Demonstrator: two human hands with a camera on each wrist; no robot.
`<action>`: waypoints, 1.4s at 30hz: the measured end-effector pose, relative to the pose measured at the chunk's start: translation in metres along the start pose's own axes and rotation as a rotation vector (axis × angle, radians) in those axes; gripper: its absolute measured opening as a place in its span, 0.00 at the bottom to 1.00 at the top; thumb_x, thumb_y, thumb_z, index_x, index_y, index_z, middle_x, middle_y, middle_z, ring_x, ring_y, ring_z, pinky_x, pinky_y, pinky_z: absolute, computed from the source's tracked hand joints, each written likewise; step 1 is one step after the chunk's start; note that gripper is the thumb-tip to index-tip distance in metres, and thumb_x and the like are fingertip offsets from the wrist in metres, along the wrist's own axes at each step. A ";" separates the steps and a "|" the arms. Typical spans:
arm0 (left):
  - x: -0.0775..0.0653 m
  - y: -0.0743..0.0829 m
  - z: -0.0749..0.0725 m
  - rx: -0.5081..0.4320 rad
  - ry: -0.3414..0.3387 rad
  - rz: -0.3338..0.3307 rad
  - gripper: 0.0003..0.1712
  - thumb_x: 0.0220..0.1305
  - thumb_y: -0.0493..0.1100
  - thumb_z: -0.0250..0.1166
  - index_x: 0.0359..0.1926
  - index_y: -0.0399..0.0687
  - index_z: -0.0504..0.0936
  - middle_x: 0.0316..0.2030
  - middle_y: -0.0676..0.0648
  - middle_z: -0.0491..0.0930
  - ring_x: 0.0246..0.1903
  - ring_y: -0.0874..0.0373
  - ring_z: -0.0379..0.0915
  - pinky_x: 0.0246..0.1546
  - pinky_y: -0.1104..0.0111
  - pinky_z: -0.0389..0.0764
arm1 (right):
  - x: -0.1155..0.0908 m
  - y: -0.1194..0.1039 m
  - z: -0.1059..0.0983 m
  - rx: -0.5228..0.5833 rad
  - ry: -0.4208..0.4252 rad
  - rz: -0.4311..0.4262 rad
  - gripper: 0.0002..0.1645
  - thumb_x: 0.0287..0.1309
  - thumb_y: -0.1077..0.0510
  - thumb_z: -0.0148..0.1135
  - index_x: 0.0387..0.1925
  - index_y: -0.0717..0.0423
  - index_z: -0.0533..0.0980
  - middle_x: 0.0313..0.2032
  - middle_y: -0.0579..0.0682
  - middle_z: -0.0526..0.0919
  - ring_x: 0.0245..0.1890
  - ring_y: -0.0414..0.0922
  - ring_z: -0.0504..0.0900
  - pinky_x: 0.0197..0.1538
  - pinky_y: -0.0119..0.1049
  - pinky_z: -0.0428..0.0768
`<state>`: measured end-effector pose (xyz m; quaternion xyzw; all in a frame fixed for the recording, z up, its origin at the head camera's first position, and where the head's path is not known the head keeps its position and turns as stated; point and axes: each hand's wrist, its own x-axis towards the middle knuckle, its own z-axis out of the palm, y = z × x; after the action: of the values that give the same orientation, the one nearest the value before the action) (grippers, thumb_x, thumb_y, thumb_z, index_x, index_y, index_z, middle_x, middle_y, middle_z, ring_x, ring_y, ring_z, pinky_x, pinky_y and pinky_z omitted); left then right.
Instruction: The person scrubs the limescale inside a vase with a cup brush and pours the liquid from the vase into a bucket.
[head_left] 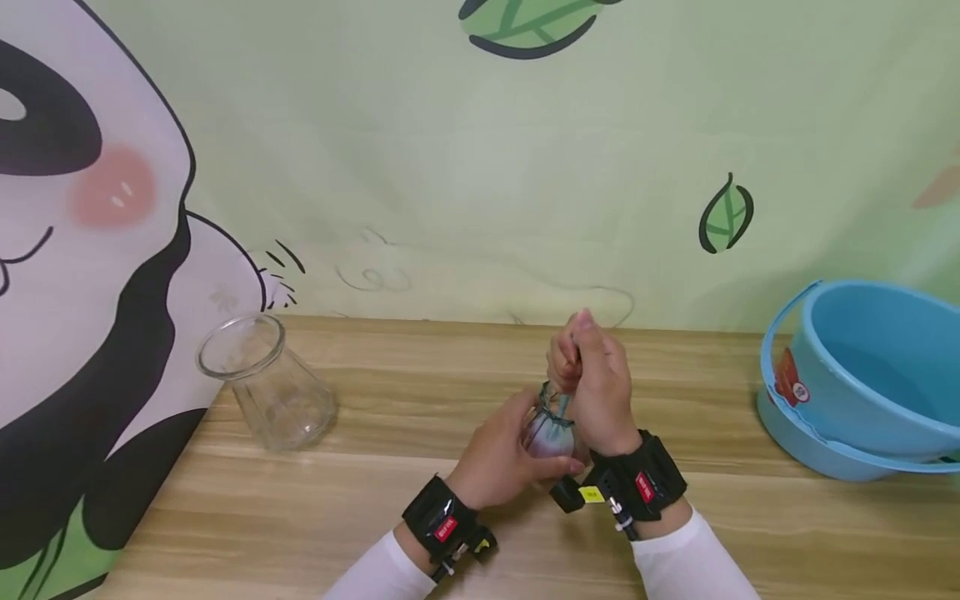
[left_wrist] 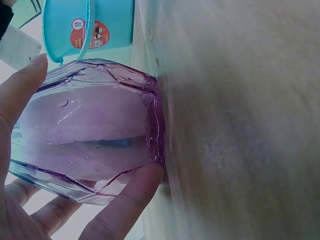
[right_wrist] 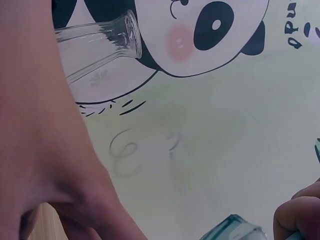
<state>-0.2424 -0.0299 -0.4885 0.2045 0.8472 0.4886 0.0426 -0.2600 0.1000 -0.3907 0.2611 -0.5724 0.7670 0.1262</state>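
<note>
My left hand [head_left: 498, 454] grips a small faceted glass vase [left_wrist: 90, 135], tinted purple at its base and teal toward its rim. In the left wrist view, my thumb and fingers wrap its sides, with the base close to the table; something pale fills much of the inside. My right hand [head_left: 596, 379] is a fist above the vase's mouth, thumb uppermost, around a thin teal handle [head_left: 563, 406] that runs down into the vase. In the right wrist view only the teal rim and part of the hands show. What is on the handle's lower end I cannot tell.
A clear glass jar [head_left: 288, 404] with a wide rim stands to the left on the wooden table [head_left: 390, 358]. At the right is a light blue bucket [head_left: 832, 400] with its handle hanging down. A green panda-print cloth [head_left: 465, 192] covers the wall behind.
</note>
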 end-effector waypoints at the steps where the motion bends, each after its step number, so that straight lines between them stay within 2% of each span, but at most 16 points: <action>1: 0.000 0.000 0.000 -0.004 -0.001 -0.001 0.41 0.40 0.70 0.74 0.56 0.74 0.66 0.43 0.60 0.75 0.38 0.62 0.72 0.34 0.64 0.77 | 0.000 -0.001 0.000 0.004 -0.004 -0.002 0.27 0.77 0.52 0.31 0.19 0.58 0.55 0.13 0.45 0.54 0.12 0.41 0.51 0.13 0.38 0.46; 6: -0.001 0.001 0.000 -0.010 0.003 -0.009 0.43 0.40 0.70 0.74 0.57 0.75 0.66 0.43 0.60 0.76 0.38 0.63 0.73 0.35 0.63 0.77 | 0.000 -0.003 -0.001 0.011 0.008 -0.013 0.26 0.77 0.52 0.31 0.19 0.56 0.56 0.13 0.44 0.54 0.12 0.41 0.51 0.14 0.39 0.46; 15: -0.001 0.000 0.002 0.034 0.025 0.010 0.43 0.40 0.70 0.74 0.58 0.73 0.66 0.45 0.61 0.75 0.39 0.63 0.72 0.36 0.63 0.77 | -0.001 -0.012 -0.008 0.118 0.060 -0.063 0.26 0.77 0.52 0.29 0.20 0.53 0.59 0.13 0.44 0.54 0.12 0.40 0.52 0.13 0.39 0.44; 26: 0.000 0.000 0.002 0.062 0.041 0.044 0.44 0.41 0.69 0.75 0.59 0.75 0.65 0.46 0.62 0.75 0.40 0.64 0.72 0.36 0.63 0.77 | 0.006 -0.030 -0.019 0.258 0.092 -0.184 0.26 0.77 0.50 0.30 0.20 0.54 0.56 0.14 0.44 0.51 0.11 0.39 0.49 0.13 0.34 0.43; 35: -0.001 -0.001 0.004 0.049 0.037 0.035 0.45 0.40 0.71 0.74 0.60 0.76 0.65 0.46 0.62 0.75 0.39 0.64 0.73 0.36 0.64 0.77 | 0.004 -0.028 -0.021 0.273 0.102 -0.195 0.26 0.77 0.51 0.30 0.20 0.54 0.57 0.13 0.44 0.51 0.11 0.39 0.49 0.13 0.34 0.44; 42: -0.001 0.000 0.002 0.058 0.037 0.024 0.44 0.42 0.68 0.75 0.60 0.74 0.65 0.47 0.61 0.75 0.39 0.63 0.72 0.35 0.64 0.78 | 0.005 -0.021 -0.017 0.286 0.087 -0.163 0.25 0.76 0.51 0.29 0.19 0.53 0.57 0.13 0.44 0.51 0.11 0.39 0.49 0.13 0.35 0.43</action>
<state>-0.2412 -0.0282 -0.4900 0.2069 0.8590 0.4681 0.0151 -0.2582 0.1219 -0.3745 0.2886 -0.4282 0.8384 0.1744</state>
